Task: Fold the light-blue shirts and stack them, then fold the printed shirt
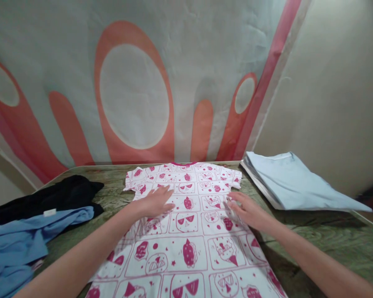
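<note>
A white T-shirt (pixel 189 231) printed with pink cartoon squares lies spread flat on the green table (pixel 329 240), collar away from me. My left hand (pixel 157 201) rests flat on its upper left part, fingers stretched out. My right hand (pixel 247 209) lies flat on the shirt's right side, fingers apart. Neither hand holds anything.
A loose pile of clothes sits at the left: a black garment (pixel 59 194) over a blue one (pixel 21 242). A stack of folded light blue garments (pixel 292 184) lies at the right, near the table's far corner. A patterned orange and grey wall hanging (pixel 136 82) stands behind the table.
</note>
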The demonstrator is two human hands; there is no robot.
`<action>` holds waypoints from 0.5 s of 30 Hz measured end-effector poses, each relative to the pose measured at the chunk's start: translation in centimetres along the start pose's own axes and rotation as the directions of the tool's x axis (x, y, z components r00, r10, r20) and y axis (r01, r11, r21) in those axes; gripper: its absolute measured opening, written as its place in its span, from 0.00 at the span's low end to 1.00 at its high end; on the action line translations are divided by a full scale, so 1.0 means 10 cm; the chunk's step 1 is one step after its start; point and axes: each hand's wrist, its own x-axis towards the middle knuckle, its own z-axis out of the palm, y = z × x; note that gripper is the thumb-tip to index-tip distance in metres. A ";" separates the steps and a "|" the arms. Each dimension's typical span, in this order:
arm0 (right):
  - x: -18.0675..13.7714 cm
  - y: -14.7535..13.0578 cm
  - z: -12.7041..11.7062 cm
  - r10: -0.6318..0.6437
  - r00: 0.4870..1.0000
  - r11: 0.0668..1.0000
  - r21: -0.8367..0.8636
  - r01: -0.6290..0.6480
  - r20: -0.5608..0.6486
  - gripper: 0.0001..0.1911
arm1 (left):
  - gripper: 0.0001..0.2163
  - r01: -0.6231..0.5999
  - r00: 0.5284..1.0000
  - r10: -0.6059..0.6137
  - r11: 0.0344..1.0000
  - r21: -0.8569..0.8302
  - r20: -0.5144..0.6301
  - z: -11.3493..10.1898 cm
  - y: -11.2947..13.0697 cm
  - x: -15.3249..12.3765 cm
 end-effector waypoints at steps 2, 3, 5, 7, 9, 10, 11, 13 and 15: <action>0.25 0.34 -0.04 0.146 0.974 0.988 -0.032 -0.154 -0.170 0.20 | 0.30 -0.121 0.991 0.118 0.991 -0.051 -0.064 -0.01 0.31 0.15; 0.37 0.50 -0.05 0.212 0.947 0.970 -0.062 -0.234 -0.243 0.20 | 0.29 -0.192 0.979 0.187 0.979 -0.064 -0.076 0.01 0.49 0.22; 0.60 0.74 -0.05 0.287 0.904 0.931 -0.132 -0.341 -0.317 0.22 | 0.27 -0.313 0.947 0.306 0.946 -0.080 -0.094 0.10 0.84 0.35; 0.80 0.89 -0.04 0.346 0.878 0.895 -0.163 -0.414 -0.331 0.22 | 0.28 -0.401 0.912 0.387 0.912 -0.091 -0.135 0.21 1.11 0.45; 0.95 0.95 -0.03 0.400 0.858 0.871 -0.159 -0.466 -0.324 0.23 | 0.29 -0.451 0.888 0.436 0.888 -0.087 -0.149 0.34 1.25 0.49; 1.01 0.97 -0.02 0.421 0.848 0.862 -0.151 -0.485 -0.320 0.23 | 0.29 -0.465 0.880 0.451 0.881 -0.081 -0.152 0.39 1.28 0.49; 1.06 0.99 -0.02 0.437 0.841 0.855 -0.143 -0.498 -0.317 0.24 | 0.30 -0.476 0.874 0.462 0.877 -0.072 -0.152 0.43 1.28 0.49; 1.14 1.02 -0.02 0.460 0.835 0.849 -0.127 -0.513 -0.302 0.24 | 0.31 -0.490 0.866 0.478 0.870 -0.056 -0.147 0.47 1.24 0.45; 1.20 1.04 -0.04 0.475 0.839 0.850 -0.106 -0.515 -0.267 0.24 | 0.31 -0.505 0.860 0.496 0.862 -0.052 -0.122 0.45 1.21 0.40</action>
